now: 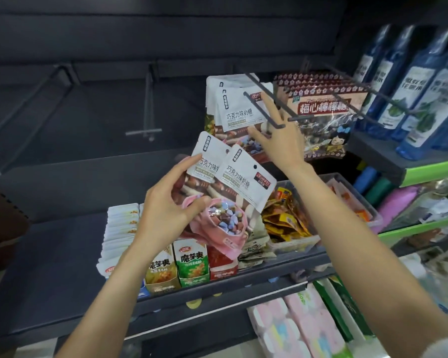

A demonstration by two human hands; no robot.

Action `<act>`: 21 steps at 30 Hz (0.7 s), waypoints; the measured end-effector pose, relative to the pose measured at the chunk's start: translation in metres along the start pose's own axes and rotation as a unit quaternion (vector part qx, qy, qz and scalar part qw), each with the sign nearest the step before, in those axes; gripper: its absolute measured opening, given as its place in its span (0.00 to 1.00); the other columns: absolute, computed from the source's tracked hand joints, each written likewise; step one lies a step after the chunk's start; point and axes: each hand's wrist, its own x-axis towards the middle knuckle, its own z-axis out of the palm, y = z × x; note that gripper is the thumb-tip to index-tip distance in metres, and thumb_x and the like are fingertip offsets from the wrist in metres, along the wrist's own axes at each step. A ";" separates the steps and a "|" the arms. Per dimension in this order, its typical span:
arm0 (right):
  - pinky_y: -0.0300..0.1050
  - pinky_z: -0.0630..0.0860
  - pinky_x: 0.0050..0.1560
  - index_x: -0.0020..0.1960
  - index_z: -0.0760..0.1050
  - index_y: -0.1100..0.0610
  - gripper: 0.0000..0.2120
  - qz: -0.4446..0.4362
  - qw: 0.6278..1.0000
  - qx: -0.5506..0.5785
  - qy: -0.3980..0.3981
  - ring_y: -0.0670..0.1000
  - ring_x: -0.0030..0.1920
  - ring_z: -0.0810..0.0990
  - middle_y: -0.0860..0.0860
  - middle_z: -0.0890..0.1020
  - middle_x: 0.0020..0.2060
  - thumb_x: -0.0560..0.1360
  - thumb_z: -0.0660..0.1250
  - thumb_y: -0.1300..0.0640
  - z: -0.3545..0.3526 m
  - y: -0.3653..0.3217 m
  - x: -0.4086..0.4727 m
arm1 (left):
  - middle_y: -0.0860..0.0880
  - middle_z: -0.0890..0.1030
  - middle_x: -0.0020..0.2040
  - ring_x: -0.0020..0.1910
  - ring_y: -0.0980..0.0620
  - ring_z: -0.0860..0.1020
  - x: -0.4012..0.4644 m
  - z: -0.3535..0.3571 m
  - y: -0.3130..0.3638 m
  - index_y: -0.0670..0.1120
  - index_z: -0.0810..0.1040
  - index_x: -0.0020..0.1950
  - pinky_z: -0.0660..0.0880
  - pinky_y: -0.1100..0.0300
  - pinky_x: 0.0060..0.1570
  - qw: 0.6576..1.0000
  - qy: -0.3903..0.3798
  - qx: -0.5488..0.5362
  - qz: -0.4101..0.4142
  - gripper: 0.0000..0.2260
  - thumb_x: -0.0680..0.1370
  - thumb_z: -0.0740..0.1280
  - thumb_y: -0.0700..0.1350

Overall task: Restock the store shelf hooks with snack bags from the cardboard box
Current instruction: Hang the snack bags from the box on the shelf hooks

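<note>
The left hand [166,202] pinches two light, crinkly, slippery snack bags [228,187] low down, while the right hand [277,135], fingers spread, steadies hung bags [239,107] beside the hook [264,109]; best held near the top hole.

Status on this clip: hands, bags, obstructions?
Left hand gripping two white candy bags. Right hand open at hung bags on dark metal hook. Nothing blocking.

"巧克力味奶糖" on held snack bag [239,177]
</note>
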 end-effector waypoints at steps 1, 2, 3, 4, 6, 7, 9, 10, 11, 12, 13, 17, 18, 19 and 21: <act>0.52 0.77 0.50 0.72 0.67 0.53 0.28 -0.008 1.000 0.012 -0.007 0.58 0.60 0.77 0.56 0.74 0.65 0.76 0.66 0.43 -0.001 0.003 -0.001 | 0.68 0.72 0.61 0.57 0.74 0.72 0.002 0.002 0.000 0.62 0.71 0.63 0.68 0.79 0.50 1.000 -0.005 -0.007 0.000 0.30 0.69 0.76 0.38; 0.52 0.78 0.51 0.73 0.64 0.51 0.28 -0.020 0.999 0.026 -0.016 0.57 0.60 0.76 0.56 0.74 0.65 0.77 0.66 0.43 -0.003 0.006 -0.003 | 0.68 0.72 0.60 0.57 0.74 0.72 0.004 0.003 0.001 0.62 0.72 0.63 0.68 0.79 0.50 1.000 -0.010 -0.009 0.001 0.30 0.69 0.76 0.38; 0.51 0.77 0.55 0.75 0.62 0.50 0.29 -0.031 0.998 0.042 -0.025 0.56 0.62 0.74 0.56 0.73 0.66 0.77 0.66 0.45 -0.007 0.008 -0.005 | 0.69 0.72 0.60 0.57 0.74 0.72 0.006 0.006 0.002 0.61 0.72 0.63 0.68 0.80 0.50 1.000 -0.014 -0.010 0.003 0.30 0.69 0.76 0.38; 0.47 0.74 0.60 0.75 0.61 0.50 0.30 -0.032 0.997 0.070 -0.030 0.53 0.64 0.72 0.55 0.71 0.68 0.77 0.66 0.46 -0.014 0.011 -0.009 | 0.69 0.72 0.59 0.57 0.74 0.72 0.008 0.008 0.002 0.61 0.72 0.63 0.68 0.80 0.50 1.000 -0.015 -0.010 0.006 0.30 0.69 0.76 0.37; 0.40 0.66 0.65 0.74 0.63 0.50 0.26 0.012 0.988 0.154 -0.018 0.45 0.66 0.67 0.53 0.67 0.69 0.78 0.65 0.47 -0.035 0.011 -0.028 | 0.70 0.73 0.58 0.56 0.74 0.73 0.009 0.013 0.004 0.59 0.72 0.64 0.69 0.79 0.48 1.000 -0.014 -0.023 0.007 0.30 0.69 0.76 0.37; 0.38 0.67 0.64 0.73 0.64 0.48 0.24 0.053 0.978 0.200 -0.001 0.42 0.64 0.69 0.52 0.68 0.68 0.79 0.63 0.48 -0.048 0.010 -0.043 | 0.70 0.74 0.57 0.56 0.73 0.73 0.009 0.014 0.005 0.58 0.72 0.64 0.70 0.79 0.48 0.999 -0.011 -0.032 0.007 0.29 0.68 0.76 0.36; 0.31 0.70 0.56 0.72 0.66 0.48 0.22 0.142 0.952 0.272 0.026 0.34 0.55 0.73 0.48 0.73 0.64 0.79 0.63 0.47 -0.069 0.006 -0.079 | 0.68 0.75 0.57 0.57 0.71 0.74 0.009 0.018 0.006 0.55 0.73 0.65 0.71 0.77 0.48 0.998 0.000 -0.057 0.005 0.29 0.68 0.76 0.36; 0.27 0.70 0.50 0.72 0.65 0.49 0.23 0.184 0.936 0.298 0.020 0.31 0.51 0.74 0.47 0.74 0.61 0.78 0.64 0.47 -0.074 0.003 -0.097 | 0.66 0.76 0.58 0.57 0.70 0.75 0.009 0.020 0.006 0.54 0.73 0.66 0.72 0.76 0.49 0.997 0.006 -0.073 0.001 0.29 0.68 0.76 0.35; 0.25 0.71 0.46 0.72 0.64 0.49 0.25 0.220 0.919 0.326 -0.001 0.29 0.47 0.74 0.46 0.76 0.59 0.77 0.66 0.46 -0.075 -0.001 -0.112 | 0.64 0.77 0.58 0.57 0.68 0.75 0.009 0.023 0.007 0.52 0.73 0.66 0.72 0.75 0.49 0.996 0.012 -0.088 -0.002 0.29 0.68 0.76 0.35; 0.25 0.72 0.43 0.72 0.63 0.50 0.27 0.250 0.899 0.360 -0.025 0.28 0.45 0.75 0.46 0.77 0.56 0.76 0.67 0.47 -0.073 -0.004 -0.125 | 0.63 0.77 0.59 0.57 0.68 0.76 0.009 0.025 0.008 0.51 0.73 0.66 0.73 0.74 0.49 0.995 0.018 -0.101 -0.004 0.29 0.68 0.76 0.35; 0.27 0.74 0.44 0.71 0.64 0.51 0.27 0.272 0.876 0.397 -0.043 0.30 0.45 0.77 0.45 0.79 0.53 0.75 0.69 0.49 -0.069 -0.007 -0.134 | 0.63 0.76 0.59 0.57 0.69 0.76 0.008 0.028 0.009 0.51 0.73 0.66 0.72 0.75 0.49 0.993 0.023 -0.114 -0.006 0.29 0.68 0.75 0.34; 0.42 0.78 0.50 0.59 0.77 0.55 0.13 0.320 0.806 0.498 -0.010 0.45 0.50 0.83 0.48 0.85 0.49 0.75 0.70 0.58 -0.057 -0.017 -0.147 | 0.64 0.75 0.61 0.58 0.70 0.74 0.000 0.036 0.012 0.53 0.73 0.64 0.71 0.75 0.52 0.994 0.012 -0.107 0.002 0.29 0.66 0.77 0.40; 0.44 0.79 0.51 0.58 0.78 0.54 0.10 0.321 0.803 0.502 0.013 0.48 0.52 0.83 0.49 0.85 0.50 0.76 0.69 0.60 -0.056 -0.018 -0.147 | 0.66 0.75 0.60 0.59 0.69 0.74 -0.003 0.037 0.011 0.55 0.73 0.63 0.70 0.75 0.54 0.995 0.005 -0.100 0.003 0.29 0.65 0.78 0.42; 0.46 0.79 0.52 0.57 0.77 0.54 0.09 0.323 0.796 0.510 0.040 0.49 0.53 0.83 0.49 0.84 0.51 0.77 0.67 0.61 -0.056 -0.018 -0.147 | 0.68 0.75 0.60 0.60 0.68 0.74 -0.006 0.037 0.010 0.56 0.73 0.63 0.70 0.74 0.55 0.995 -0.001 -0.095 0.002 0.28 0.65 0.77 0.44; 0.43 0.80 0.49 0.57 0.75 0.54 0.08 0.326 0.775 0.533 0.099 0.47 0.51 0.83 0.48 0.83 0.50 0.79 0.64 0.62 -0.060 -0.016 -0.145 | 0.67 0.74 0.62 0.61 0.69 0.73 -0.011 0.036 0.007 0.57 0.72 0.63 0.69 0.75 0.56 0.996 -0.004 -0.084 0.000 0.28 0.66 0.77 0.45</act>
